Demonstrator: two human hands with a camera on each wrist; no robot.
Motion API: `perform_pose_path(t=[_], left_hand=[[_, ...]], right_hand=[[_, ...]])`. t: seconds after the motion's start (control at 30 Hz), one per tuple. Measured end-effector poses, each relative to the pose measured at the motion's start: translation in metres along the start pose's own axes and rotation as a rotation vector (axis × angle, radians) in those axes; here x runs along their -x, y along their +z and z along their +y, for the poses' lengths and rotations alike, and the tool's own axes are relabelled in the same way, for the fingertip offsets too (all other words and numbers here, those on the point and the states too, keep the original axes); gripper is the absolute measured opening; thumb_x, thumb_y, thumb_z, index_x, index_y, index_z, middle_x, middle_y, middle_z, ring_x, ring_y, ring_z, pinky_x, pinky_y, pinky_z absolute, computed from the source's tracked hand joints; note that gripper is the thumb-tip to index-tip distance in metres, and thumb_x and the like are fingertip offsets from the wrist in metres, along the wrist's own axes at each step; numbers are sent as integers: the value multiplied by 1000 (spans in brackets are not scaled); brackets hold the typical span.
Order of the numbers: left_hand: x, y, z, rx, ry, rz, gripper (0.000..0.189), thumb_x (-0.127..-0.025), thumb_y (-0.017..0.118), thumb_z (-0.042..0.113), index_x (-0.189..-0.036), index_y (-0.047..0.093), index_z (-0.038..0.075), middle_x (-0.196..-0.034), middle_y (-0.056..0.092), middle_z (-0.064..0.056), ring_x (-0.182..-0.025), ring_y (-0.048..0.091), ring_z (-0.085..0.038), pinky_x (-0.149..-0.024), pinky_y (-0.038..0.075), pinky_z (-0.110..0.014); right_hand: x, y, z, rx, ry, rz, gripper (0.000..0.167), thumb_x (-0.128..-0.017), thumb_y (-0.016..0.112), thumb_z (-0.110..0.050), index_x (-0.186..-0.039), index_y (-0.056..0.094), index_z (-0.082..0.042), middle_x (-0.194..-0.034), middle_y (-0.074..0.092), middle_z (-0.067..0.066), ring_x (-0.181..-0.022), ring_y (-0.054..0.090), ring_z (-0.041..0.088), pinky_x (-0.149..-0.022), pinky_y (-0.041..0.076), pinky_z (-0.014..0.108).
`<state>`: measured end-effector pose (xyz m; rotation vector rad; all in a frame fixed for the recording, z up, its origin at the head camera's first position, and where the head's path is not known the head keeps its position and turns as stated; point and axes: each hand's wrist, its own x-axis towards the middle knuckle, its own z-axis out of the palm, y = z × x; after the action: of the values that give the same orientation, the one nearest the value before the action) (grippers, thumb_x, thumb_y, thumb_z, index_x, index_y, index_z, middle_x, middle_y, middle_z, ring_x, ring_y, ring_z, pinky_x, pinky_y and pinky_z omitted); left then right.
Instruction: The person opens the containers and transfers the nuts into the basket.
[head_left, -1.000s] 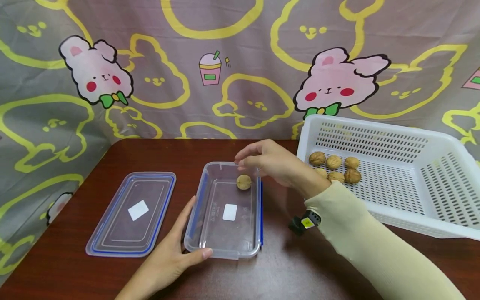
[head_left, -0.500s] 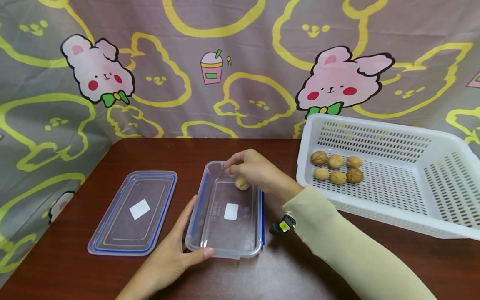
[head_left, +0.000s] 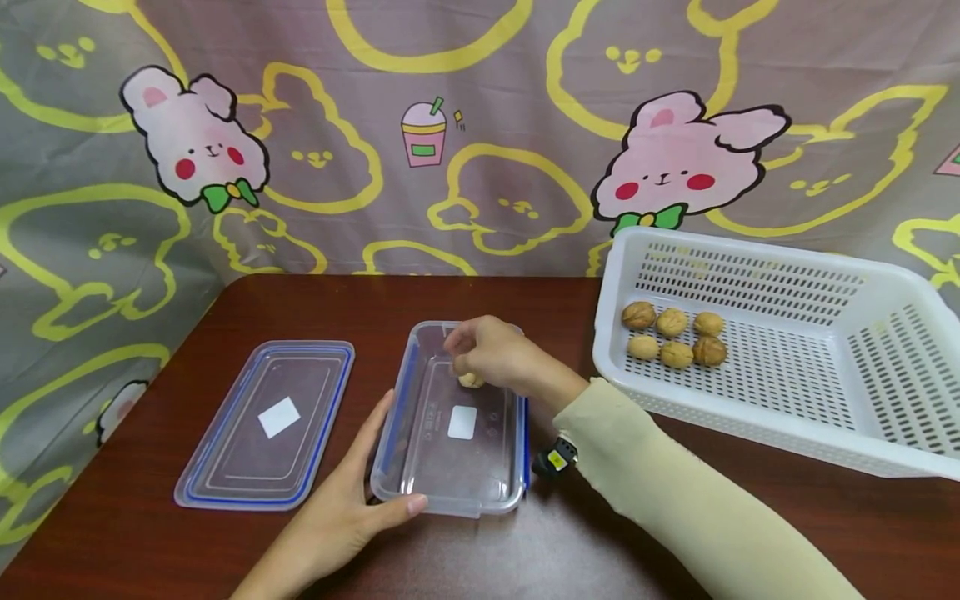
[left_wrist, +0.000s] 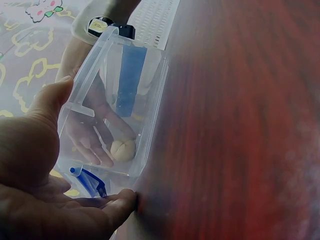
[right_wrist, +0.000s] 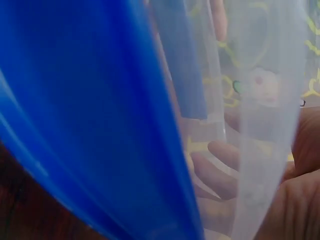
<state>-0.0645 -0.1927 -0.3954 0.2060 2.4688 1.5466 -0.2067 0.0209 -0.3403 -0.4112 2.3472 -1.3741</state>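
Note:
A clear plastic food container (head_left: 495, 507) with blue clip flaps stands on the table, its top uncovered. My left hand (head_left: 341, 504) grips its near left corner, thumb over the rim and fingers along the outer side. My right hand (head_left: 501, 357) reaches down inside the far part, its thumb and fingers around a walnut (head_left: 471, 380) low over the floor. Through the wall in the left wrist view, the walnut (left_wrist: 123, 150) shows between thumb and fingers. A blue flap (right_wrist: 100, 115) fills much of the right wrist view, with fingers (right_wrist: 215, 170) seen behind the clear plastic.
The container's lid (head_left: 243, 454), with a blue seal, lies flat to the left. At the right stands a white perforated basket (head_left: 780, 392) holding several walnuts (head_left: 672, 322) in its left end. A patterned cloth (head_left: 495, 108) hangs behind the brown table (head_left: 375, 304).
My right hand has come in from beyond the right rim, down into the container, moving left and nearer. The walnut has shifted slightly left and nearer with it. My left hand stays put.

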Motion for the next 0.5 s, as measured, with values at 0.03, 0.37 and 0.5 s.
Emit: perform_pose_path(t=[0.03,0.37,0.5], left_hand=[[0,0,0,3,2,-1,113,-88,85,32,-168,6,40,-174,19,-15,-147,43,-41,-111,45,-53],[1,0,0,-23,8,4,113,-88,85,35,-168,6,41,-175,18,-14,-147,43,-40,-113,41,-59],[1,0,0,-37,17,10,112,-88,85,36,-168,6,41,-174,20,-15,-147,43,-41,-113,40,-60]], right_hand=[[0,1,0,14,-1,-7,36,-88,68,4,-125,68,6,-117,69,17,-87,58,17,-69,51,24],[-4,9,4,40,-11,-37,39,-86,64,9,-124,68,8,-116,70,18,-82,59,17,-70,52,26],[-7,14,7,77,-19,-33,32,-86,68,11,-117,74,6,-101,70,11,-77,57,15,-65,50,23]])
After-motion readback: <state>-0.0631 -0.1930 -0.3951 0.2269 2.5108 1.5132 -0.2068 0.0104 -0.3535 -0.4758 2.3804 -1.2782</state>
